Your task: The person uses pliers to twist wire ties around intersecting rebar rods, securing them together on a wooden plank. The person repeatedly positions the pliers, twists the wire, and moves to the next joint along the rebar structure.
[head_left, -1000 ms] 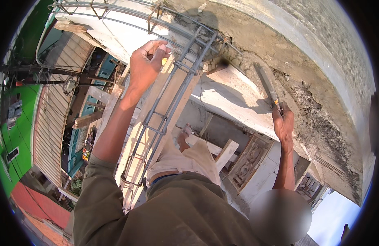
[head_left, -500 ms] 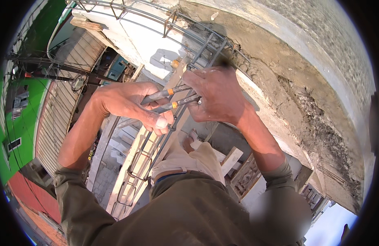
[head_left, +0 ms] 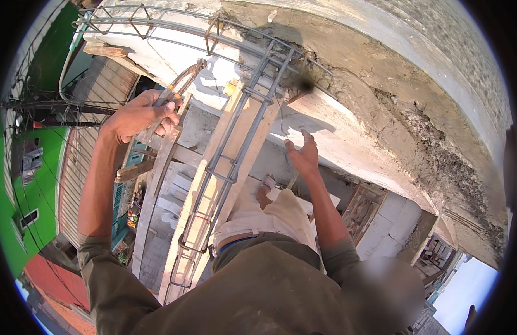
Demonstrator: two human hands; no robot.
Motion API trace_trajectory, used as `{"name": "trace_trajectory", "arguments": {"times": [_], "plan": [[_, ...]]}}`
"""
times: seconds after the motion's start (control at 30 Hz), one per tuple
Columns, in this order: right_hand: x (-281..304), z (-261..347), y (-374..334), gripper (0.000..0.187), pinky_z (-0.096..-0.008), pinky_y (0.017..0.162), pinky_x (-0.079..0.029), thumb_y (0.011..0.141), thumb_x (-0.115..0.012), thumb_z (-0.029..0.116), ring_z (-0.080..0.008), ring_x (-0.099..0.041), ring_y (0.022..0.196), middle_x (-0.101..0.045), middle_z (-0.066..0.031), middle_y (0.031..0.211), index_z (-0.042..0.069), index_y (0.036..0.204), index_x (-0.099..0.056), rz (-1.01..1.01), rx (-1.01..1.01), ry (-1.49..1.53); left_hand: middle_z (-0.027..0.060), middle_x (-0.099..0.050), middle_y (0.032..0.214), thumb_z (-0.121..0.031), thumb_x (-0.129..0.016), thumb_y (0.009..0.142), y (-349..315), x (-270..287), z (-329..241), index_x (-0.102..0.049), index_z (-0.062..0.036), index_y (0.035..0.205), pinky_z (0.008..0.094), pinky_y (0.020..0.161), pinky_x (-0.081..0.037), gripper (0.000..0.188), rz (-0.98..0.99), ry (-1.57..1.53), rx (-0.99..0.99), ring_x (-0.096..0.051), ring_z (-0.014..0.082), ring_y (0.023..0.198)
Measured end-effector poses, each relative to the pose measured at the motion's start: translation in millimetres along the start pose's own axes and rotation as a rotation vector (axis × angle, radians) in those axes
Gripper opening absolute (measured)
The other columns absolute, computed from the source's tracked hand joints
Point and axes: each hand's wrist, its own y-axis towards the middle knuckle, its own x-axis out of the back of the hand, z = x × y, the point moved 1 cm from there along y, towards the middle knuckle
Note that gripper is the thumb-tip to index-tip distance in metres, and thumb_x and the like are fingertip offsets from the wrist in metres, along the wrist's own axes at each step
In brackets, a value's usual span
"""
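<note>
Steel bars, grey and bound by square ties, were seen from the head view as a long rebar cage (head_left: 254, 134) laid along a pale wooden plank (head_left: 236, 139), presumably so that its weight was carried over the gap beneath. At its upper end, a second cage (head_left: 186, 26) was met, by which the white wall was followed. Well to the left of the plank, a pair of pincers (head_left: 199, 65) was held in the left hand (head_left: 144, 116), its fingers wrapped around the banded handles; by this grip the head was pointed up and away from the palm, probably to keep it clear of the skin. Whether the pincers were fully closed could not be told. Nothing was seen in the right hand (head_left: 305, 156), whose fingers were spread in the air to the right of the long cage, apart from the bars, perhaps to be left free. Beyond it, a rough mortar strip (head_left: 359, 78) was bordered by the curved pale wall.
</note>
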Motion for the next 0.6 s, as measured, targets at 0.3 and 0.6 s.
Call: {"name": "trace_trajectory", "arguments": {"times": [0.3,0.6], "plan": [[-9.6,13.5,1.5,0.028,-0.0365,0.085,-0.056,0.104,-0.066,0.013,-0.0180,-0.070,0.092,-0.075,-0.0116,0.099,-0.001,0.126,-0.076,0.210,-0.182,0.657,0.0203,-0.071,0.132,-0.029,-0.056,0.114,80.0,-16.5,-61.1,-0.048,-0.0028,0.150,0.0439,0.095,-0.065,0.046,0.126,0.153,0.130,-0.072,0.0300,0.123],[82.7,61.2,-3.3,0.037,-0.0486,0.082,-0.056,0.090,-0.066,0.005,-0.0362,-0.069,0.096,-0.069,-0.0129,0.097,0.009,0.124,-0.078,-0.016,0.309,0.142,0.0196,-0.067,0.138,-0.025,-0.054,0.112,113.6,-34.9,-102.4,-0.041,-0.0029,0.158,0.0502,0.088,-0.066,0.053,0.279,0.490,0.288,-0.072,0.0315,0.122]]}}
